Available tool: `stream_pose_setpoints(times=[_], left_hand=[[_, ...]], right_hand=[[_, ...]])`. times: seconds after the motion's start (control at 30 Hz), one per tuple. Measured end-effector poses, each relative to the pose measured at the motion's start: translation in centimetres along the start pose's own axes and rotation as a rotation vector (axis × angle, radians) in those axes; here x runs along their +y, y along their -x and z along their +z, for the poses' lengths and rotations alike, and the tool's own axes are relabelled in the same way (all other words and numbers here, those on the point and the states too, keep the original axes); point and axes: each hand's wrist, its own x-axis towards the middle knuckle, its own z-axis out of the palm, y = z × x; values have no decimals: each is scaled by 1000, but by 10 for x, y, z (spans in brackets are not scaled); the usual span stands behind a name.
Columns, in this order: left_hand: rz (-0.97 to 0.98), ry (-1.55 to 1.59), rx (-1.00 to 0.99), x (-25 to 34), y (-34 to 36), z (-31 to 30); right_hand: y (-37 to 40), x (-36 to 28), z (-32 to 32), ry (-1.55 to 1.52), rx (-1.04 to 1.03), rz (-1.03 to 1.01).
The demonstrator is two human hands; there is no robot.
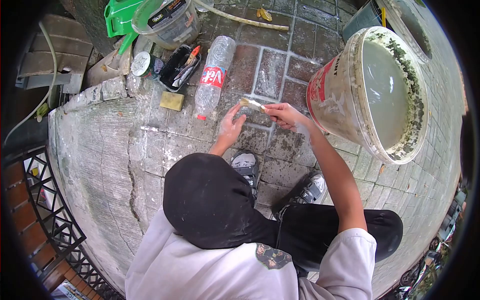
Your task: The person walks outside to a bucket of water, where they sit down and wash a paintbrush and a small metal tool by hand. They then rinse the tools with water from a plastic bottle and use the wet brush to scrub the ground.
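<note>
From the head view: pinched a small pale-bristled paintbrush (252,104) in the right hand (285,115), fingers pressed together round its handle, over grey brick paving (280,145) beside a large white plastic bucket (335,100). Pointed bristles toward the person's left, long axis near level, tip just beside the left hand (231,126), fingers loosely spread, gripping nothing.

bucket (332,100) right of brush (251,104), bottle (214,75) left

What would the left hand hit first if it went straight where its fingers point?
Likely the brush in the right hand, just ahead of the left hand, though depth is unclear.
</note>
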Motion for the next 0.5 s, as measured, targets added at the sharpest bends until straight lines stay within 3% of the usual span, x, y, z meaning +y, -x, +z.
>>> stream_pose_setpoints(times=[0.1,0.23,0.3,0.4,0.5], left_hand=[[147,-216,-24,-2,4,1],[114,-165,-137,0,6,-1],[134,-225,-81,-2,4,0],[-43,166,113,-5,-11,-1],[-100,102,-98,4,-18,-11]], right_hand=[[-5,6,-2,16,25,-10],[-12,19,0,3,198,-95],[-10,17,-4,-10,149,-56],[-2,13,-5,19,10,14],[-1,9,0,25,-60,38]])
